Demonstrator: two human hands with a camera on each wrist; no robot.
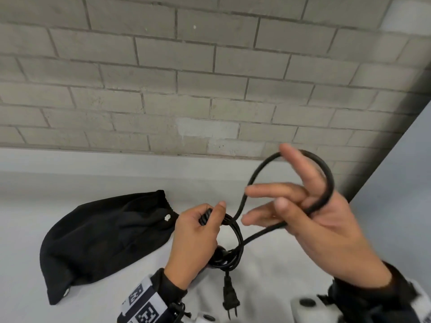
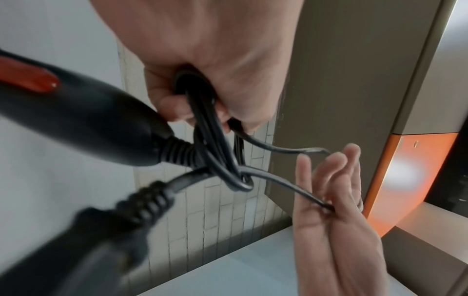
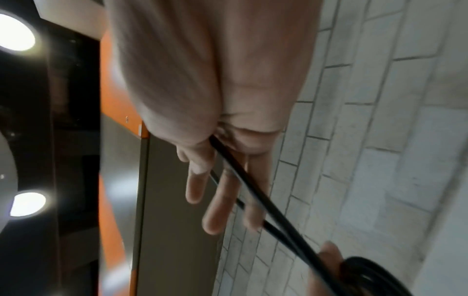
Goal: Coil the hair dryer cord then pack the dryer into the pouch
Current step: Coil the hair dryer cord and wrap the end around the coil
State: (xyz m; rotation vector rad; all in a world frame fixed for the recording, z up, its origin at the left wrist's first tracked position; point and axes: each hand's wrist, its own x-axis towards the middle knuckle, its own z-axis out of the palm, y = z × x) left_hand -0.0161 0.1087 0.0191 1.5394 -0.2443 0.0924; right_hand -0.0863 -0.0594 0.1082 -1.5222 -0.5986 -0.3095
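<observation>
My left hand (image 1: 198,236) grips several coiled loops of the black cord (image 1: 235,238) above the white table. The dryer is mostly hidden under that hand in the head view. The left wrist view shows its black handle (image 2: 88,120) with a red switch (image 2: 25,78) and the ribbed strain relief. The plug (image 1: 229,297) hangs down from the coil. My right hand (image 1: 303,206) is raised to the right, fingers straight and spread, and a free loop of cord (image 1: 256,173) is hooked round its thumb. The black drawstring pouch (image 1: 105,241) lies flat on the left.
A white table (image 1: 279,276) runs up to a grey brick wall (image 1: 210,78) behind. A grey panel (image 1: 396,183) stands at the right edge. The wrist views show an orange and grey cabinet (image 2: 418,170) to the right.
</observation>
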